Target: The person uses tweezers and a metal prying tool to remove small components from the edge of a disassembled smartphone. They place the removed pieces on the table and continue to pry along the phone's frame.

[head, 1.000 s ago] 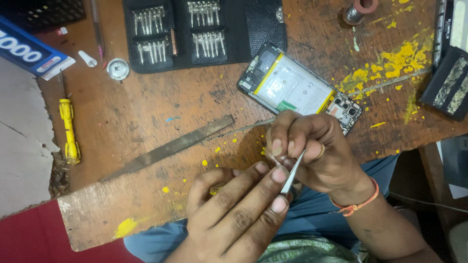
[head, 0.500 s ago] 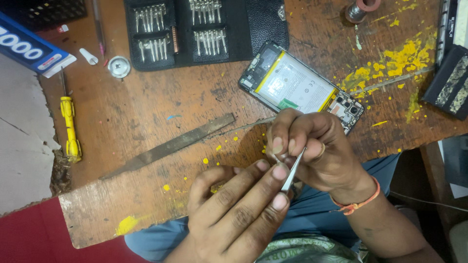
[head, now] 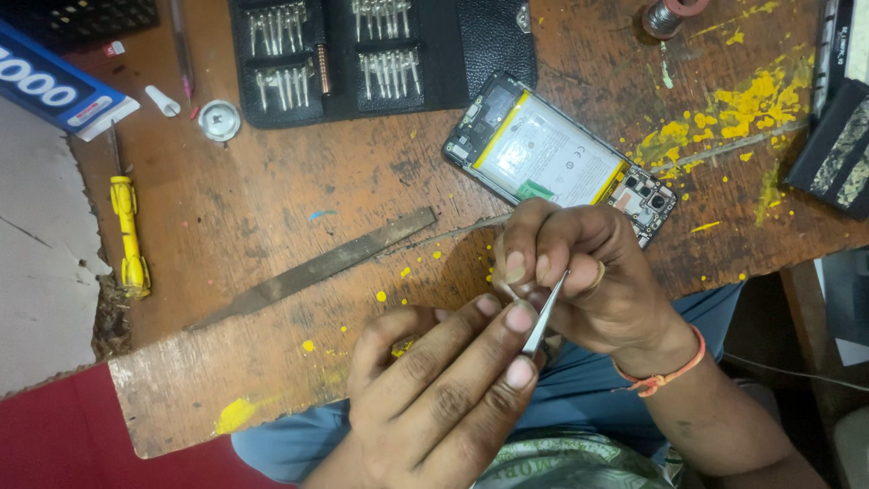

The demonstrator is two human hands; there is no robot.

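You cannot see what the tweezers [head: 543, 317] grip: their tips vanish behind your right hand [head: 579, 272] and your left hand [head: 444, 389]. The phone [head: 552, 158] has its near corner covered by that right hand. The bit case [head: 380, 50] is cut off at the top edge.
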